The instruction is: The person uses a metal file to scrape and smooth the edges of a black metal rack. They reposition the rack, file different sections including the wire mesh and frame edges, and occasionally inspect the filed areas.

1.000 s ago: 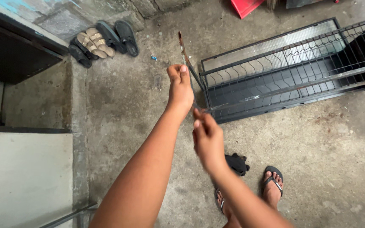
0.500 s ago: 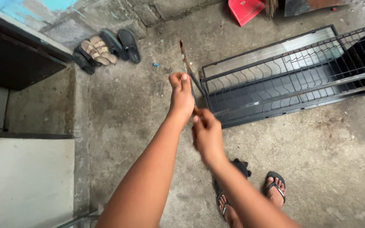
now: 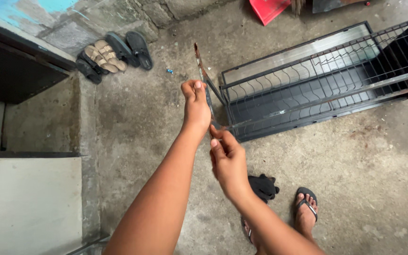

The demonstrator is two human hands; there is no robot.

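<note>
A thin, rusty metal strip (image 3: 202,78) is being held up in front of the body, its long axis running from a low end near the right hand up and away to a reddish tip pointing toward the far wall, tilted slightly leftward. The left hand (image 3: 195,105) is gripping the strip about midway, fingers wrapped round it and thumb up; the right hand (image 3: 226,158) is sitting lower and nearer the body, closing round the near end, though whether it is pinching the strip itself or a small piece at its end cannot be told. So the left hand is the farther and higher one, the right the nearer and lower, both on the same line. Just beyond the strip, to the right, a black wire rack (image 3: 322,80) with a clear ribbed panel is lying on the concrete floor (image 3: 138,132). Below the hands, a dark cloth bundle (image 3: 262,186) is lying beside the person's sandalled foot (image 3: 306,210). Well apart at upper left, several sandals (image 3: 112,54) are resting against a stone wall; a red flat object (image 3: 269,9) is showing at the top edge. A pale slab (image 3: 24,203) is occupying the lower left.
</note>
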